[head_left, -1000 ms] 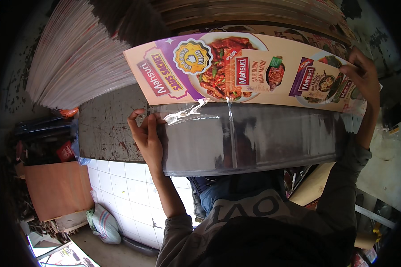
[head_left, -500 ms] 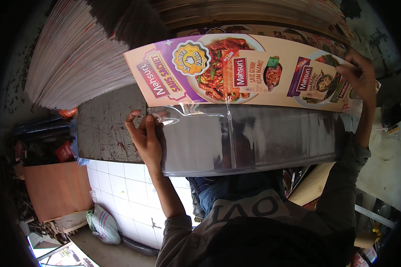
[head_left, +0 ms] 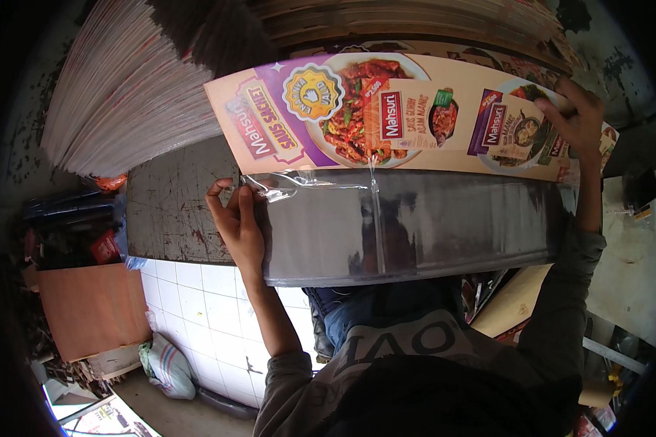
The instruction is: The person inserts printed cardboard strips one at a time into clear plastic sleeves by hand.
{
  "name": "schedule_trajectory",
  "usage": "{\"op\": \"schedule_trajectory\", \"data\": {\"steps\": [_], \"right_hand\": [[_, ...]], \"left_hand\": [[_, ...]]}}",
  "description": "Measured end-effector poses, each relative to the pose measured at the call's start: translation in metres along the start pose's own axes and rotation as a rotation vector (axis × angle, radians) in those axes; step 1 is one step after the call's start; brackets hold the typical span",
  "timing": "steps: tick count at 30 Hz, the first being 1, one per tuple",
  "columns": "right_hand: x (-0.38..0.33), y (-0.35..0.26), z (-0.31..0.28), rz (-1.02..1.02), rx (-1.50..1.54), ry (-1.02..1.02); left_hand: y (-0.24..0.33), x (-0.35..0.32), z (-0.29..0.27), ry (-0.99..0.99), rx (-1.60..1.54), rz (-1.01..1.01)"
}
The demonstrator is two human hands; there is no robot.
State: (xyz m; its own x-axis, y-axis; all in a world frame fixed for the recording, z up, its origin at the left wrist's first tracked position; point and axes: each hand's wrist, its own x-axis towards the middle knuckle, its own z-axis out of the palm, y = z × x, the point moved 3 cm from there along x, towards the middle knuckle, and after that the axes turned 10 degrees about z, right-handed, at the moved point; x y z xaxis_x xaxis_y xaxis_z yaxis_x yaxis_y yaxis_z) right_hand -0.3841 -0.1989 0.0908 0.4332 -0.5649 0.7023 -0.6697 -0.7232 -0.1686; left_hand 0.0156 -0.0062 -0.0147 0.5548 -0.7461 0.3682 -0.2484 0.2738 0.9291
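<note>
A long printed cardboard strip [head_left: 452,156], cream and purple with food pictures, lies across the upper middle. My right hand [head_left: 577,120] grips its right end, thumb on the printed face; the other fingers are partly hidden. Below the strip spreads a stack of clear plastic sleeves [head_left: 313,240], grey and glossy. Loose, wrinkled film shines along the strip's lower edge, and the strip's lower left part meets it. My left hand [head_left: 239,226] pinches the upper left corner of the top sleeve between thumb and curled fingers.
A tall fanned stack of cards [head_left: 124,95] stands at the far left, with more stacked boards [head_left: 430,22] behind the strip. The scratched table [head_left: 178,211] shows at left. Below it are white floor tiles [head_left: 219,313], a brown board [head_left: 95,309] and a striped sack [head_left: 169,368].
My right hand has shifted slightly left and down, its thumb further over the strip's face. The strip has hardly moved, and my left hand stays at the sleeve corner.
</note>
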Motion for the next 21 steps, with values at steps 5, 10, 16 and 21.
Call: {"op": "schedule_trajectory", "data": {"steps": [5,10,16,21], "right_hand": [[-0.002,0.011,-0.011,0.094,-0.033,-0.177],[-0.003,0.013,-0.008,0.097,0.028,-0.198],[-0.006,0.019,-0.004,0.124,0.077,-0.217],[0.000,0.012,-0.003,0.263,0.014,-0.303]], "left_hand": [[0.002,0.002,0.003,-0.024,-0.007,0.008],[-0.002,0.001,0.000,-0.038,-0.030,0.027],[0.000,0.000,0.005,-0.061,-0.028,0.000],[0.001,0.002,-0.001,-0.097,-0.049,0.023]]}}
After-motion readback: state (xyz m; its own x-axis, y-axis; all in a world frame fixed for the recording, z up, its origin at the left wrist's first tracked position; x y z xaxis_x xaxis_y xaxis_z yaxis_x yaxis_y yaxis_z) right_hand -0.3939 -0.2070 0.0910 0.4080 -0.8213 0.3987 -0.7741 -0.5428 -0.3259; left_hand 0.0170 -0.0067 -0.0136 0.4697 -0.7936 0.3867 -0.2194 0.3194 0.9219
